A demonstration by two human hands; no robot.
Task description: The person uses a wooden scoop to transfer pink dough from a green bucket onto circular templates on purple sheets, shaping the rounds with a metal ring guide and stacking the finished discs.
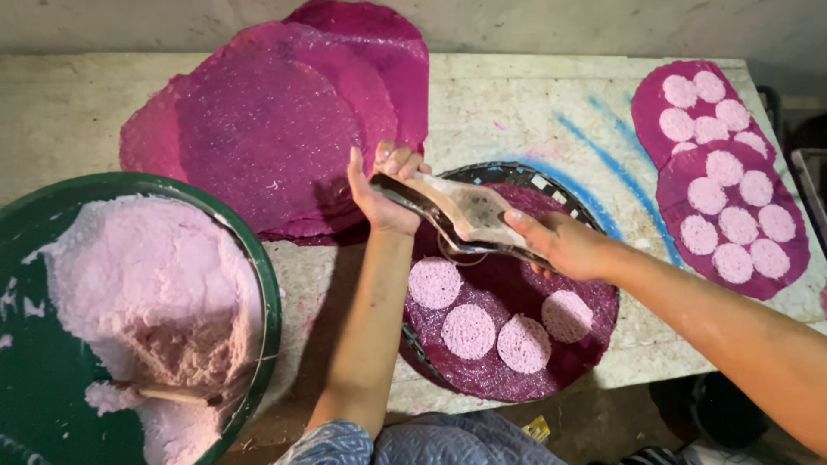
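Pink paste discs sit on a purple mat. Both hands, left hand and right hand, have fingers clamped on a metal mould above it; holding it level should keep the next disc clear of its neighbours.

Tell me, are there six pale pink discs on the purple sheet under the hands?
No, only four pale pink discs lie on the purple sheet beneath the hands.

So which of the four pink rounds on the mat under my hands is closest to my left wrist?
The upper-left pink round, right beside the left forearm below the left hand. The other three sit lower and further right on the purple mat.
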